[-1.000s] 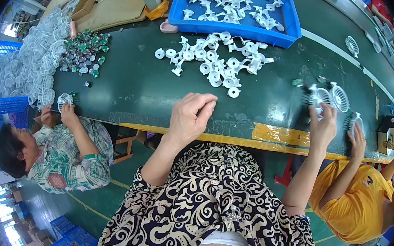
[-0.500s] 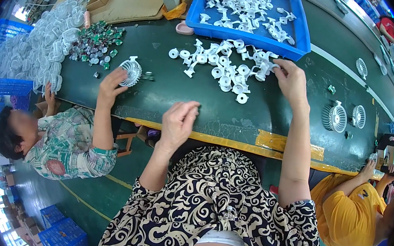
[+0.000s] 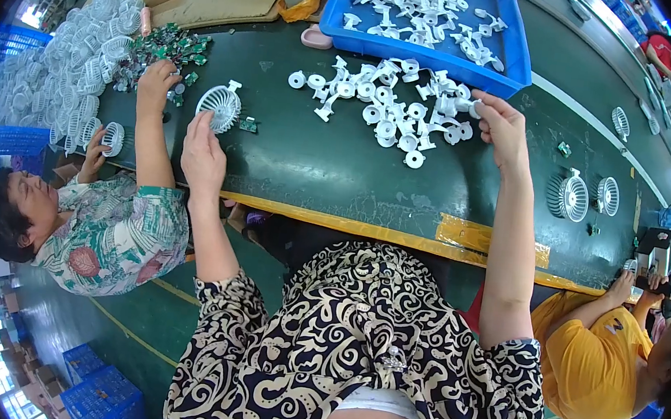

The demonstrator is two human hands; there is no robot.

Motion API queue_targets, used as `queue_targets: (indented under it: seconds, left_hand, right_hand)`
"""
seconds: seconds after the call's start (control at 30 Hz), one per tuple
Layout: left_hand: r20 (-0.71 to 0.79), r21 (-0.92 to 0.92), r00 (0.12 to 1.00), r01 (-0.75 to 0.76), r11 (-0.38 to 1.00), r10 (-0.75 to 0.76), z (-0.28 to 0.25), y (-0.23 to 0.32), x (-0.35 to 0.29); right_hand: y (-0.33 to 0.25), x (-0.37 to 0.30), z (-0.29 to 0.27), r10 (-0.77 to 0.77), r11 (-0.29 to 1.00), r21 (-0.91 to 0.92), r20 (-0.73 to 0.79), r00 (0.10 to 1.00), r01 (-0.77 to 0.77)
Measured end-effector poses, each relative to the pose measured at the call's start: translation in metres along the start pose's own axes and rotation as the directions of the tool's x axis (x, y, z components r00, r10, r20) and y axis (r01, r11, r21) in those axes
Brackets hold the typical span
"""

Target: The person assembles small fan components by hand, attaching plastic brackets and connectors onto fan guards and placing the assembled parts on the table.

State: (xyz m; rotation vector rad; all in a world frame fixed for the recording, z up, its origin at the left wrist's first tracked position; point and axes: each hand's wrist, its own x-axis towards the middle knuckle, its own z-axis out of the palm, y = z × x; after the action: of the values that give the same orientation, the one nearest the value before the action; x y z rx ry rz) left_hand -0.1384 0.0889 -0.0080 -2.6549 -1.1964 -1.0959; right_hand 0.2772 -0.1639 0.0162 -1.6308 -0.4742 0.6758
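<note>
Several cages (image 3: 573,198) seem set aside at right; many brackets (image 3: 382,95) remain loose on the bench (image 3: 292,160). The right hand (image 3: 502,130) pinches a white bracket (image 3: 474,110) beside them; the left hand (image 3: 204,156) touches another cage (image 3: 224,100), its grip unclear.

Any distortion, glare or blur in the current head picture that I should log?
Head view: the white stripe bends toward the right rim, and black fills the corners; head view: bright patches at the lower-left rim wash out, with a soft sheen on the green tabletop; head view: no strong motion smear on the left hand or right hand.
</note>
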Motion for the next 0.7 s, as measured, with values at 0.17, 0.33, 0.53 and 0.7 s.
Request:
queue_targets:
  seconds: [0.17,0.33,0.53,0.7]
  left_hand:
    - [0.19,-0.132,0.975,0.137,0.982,-0.11,-0.003,0.005,-0.006]
    - [0.501,-0.401,0.828,0.481,0.78,-0.252,0.003,0.099,-0.033]
    - [0.754,-0.602,0.653,0.643,0.474,0.072,-0.025,0.197,-0.056]
    - [0.597,-0.687,0.773,0.355,0.634,0.214,-0.028,0.19,-0.047]
  right_hand:
    - [0.003,-0.013,-0.012,-0.099,0.994,0.039,-0.035,0.994,0.1]
    - [0.024,-0.052,-0.032,-0.247,0.969,-0.047,-0.134,0.96,0.243]
    - [0.028,-0.065,-0.013,-0.649,0.697,-0.488,-0.117,0.752,0.525]
    - [0.028,-0.07,-0.006,-0.816,0.246,-0.765,0.168,0.553,0.595]
